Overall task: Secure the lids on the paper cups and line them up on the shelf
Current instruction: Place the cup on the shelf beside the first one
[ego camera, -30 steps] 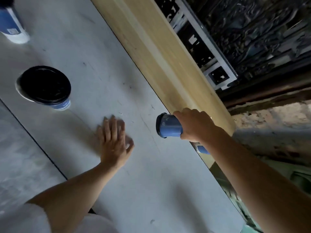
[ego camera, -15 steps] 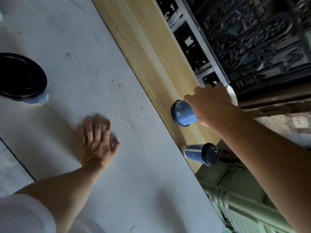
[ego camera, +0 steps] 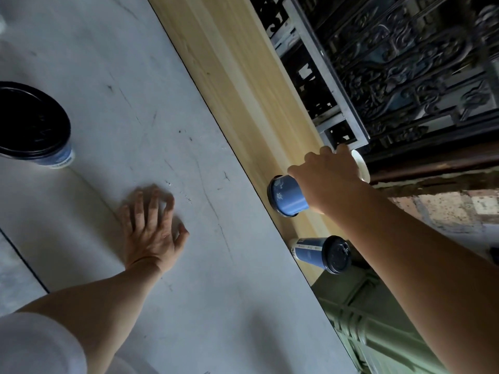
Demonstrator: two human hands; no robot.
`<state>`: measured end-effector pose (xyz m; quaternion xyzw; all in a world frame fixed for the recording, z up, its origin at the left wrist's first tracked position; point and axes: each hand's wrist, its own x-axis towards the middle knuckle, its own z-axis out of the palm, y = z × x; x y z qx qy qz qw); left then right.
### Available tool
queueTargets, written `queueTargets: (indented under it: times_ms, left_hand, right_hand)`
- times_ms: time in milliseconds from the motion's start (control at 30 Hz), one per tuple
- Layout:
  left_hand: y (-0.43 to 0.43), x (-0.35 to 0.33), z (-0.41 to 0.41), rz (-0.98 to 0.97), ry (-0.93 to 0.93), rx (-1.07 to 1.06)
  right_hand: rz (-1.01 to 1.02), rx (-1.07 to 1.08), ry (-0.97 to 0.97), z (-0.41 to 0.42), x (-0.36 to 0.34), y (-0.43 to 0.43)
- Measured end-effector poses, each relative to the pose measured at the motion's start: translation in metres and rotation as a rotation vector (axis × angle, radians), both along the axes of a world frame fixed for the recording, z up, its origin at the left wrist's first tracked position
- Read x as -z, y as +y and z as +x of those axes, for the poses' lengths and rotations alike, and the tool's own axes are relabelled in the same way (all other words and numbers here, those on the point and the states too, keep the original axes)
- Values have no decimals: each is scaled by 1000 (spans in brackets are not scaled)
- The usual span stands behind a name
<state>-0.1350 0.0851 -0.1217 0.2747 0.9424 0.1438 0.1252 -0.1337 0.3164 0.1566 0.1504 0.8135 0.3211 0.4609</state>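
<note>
My right hand point(ego camera: 328, 179) grips a blue paper cup point(ego camera: 287, 196) over the pale wooden shelf point(ego camera: 229, 66); a black lid shows at the cup's left end and a white rim at its right end behind my fingers. Just below it on the shelf stands a second blue cup point(ego camera: 310, 252) with a black lid. A third blue cup with a black lid point(ego camera: 29, 122) stands on the grey table point(ego camera: 121, 76) at the far left. My left hand point(ego camera: 151, 225) rests flat on the table, fingers spread, holding nothing.
Beyond the shelf, a dark carved screen point(ego camera: 405, 63) with a light metal frame fills the upper right. Green moulded panelling point(ego camera: 378, 333) lies under the shelf's end at lower right. A dark seam crosses the table at the lower left.
My right hand carried the blue cup from the table edge across onto the shelf, above the lidded cup standing there. My left hand stayed flat on the table.
</note>
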Motion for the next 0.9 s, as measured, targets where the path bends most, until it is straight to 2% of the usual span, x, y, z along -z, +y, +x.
queueTargets:
  times_ms: [433, 767, 833, 900]
  left_hand:
    - [0, 1, 0, -20, -8, 1]
    - [0, 0, 0, -49, -6, 6]
    - [0, 1, 0, -43, -1, 6]
    - [1, 3, 1, -38, 8, 0]
  right_hand:
    - [-8, 14, -23, -7, 7, 11]
    - [-74, 38, 38, -7, 19, 20]
    - [-147, 133, 89, -8, 24, 29]
    - [-289, 362, 221, -6, 34, 40]
